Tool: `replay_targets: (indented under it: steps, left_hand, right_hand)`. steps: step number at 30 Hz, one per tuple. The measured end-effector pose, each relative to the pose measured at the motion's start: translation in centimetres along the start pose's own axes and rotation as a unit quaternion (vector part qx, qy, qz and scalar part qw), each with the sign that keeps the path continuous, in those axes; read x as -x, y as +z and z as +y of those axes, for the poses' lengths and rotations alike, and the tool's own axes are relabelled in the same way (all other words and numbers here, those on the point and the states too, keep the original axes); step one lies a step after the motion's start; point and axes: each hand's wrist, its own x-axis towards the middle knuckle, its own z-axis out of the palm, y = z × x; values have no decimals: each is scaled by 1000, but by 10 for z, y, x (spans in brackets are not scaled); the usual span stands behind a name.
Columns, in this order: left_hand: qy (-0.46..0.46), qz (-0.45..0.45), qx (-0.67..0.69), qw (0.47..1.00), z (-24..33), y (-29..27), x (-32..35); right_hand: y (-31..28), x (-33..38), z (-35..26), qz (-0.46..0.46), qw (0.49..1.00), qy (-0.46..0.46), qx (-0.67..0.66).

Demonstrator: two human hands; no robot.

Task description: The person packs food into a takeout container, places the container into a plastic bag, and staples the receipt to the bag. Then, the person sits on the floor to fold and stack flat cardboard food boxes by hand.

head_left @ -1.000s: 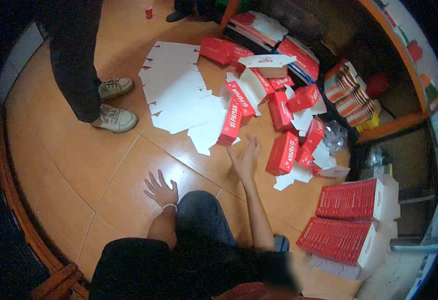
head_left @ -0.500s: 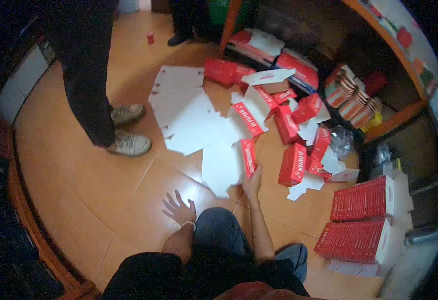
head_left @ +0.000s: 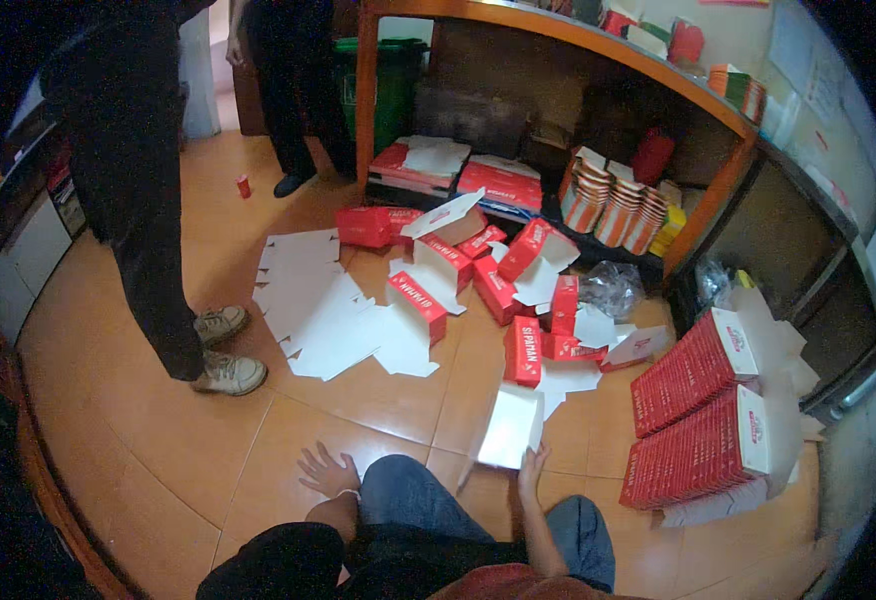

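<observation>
Person seated on the orange tiled floor (head_left: pixel 138 440), knees in blue jeans drawn up in front.

Right hand (head_left: pixel 531 468): fingers reach up to the near edge of a white folded carton (head_left: pixel 511 427) and touch it. Grip looks loose, fingertips on the lower rim; whether the thumb closes round the edge cannot be told. The carton stands tilted on the floor just in front of the right knee, white inside facing the viewer.

Left hand (head_left: pixel 326 472): fingers spread wide, palm down on the floor beside the left knee, holding nothing.

Beyond the carton: a scatter of red assembled boxes (head_left: pixel 523 352), some upright, some on their sides, mixed with white flaps. Left of these, flat white die-cut blanks (head_left: pixel 313 305) lie overlapped on the tiles. To the right, two dense stacks of red flat-packed cartons (head_left: pixel 693 375) lean on each other near the dark cabinet.

Under the wooden counter (head_left: pixel 558 40): more red packs and striped paper cups (head_left: pixel 613 205) in rows.

Another person stands at left, dark trousers, pale shoes (head_left: pixel 226 372) near the blanks.
</observation>
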Motion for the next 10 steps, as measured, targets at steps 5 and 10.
replay_targets:
  steps: [5, 10]
  left_hand:
    - [-7, -5, -27, 1000, 4, -3, 7]
    - [-25, -56, -48, 997, 12, -2, 4]
  right_hand:
    - [-37, 19, 49, -67, 994, 74, 42]
    - [-22, 12, 88, -166, 982, 65, 67]
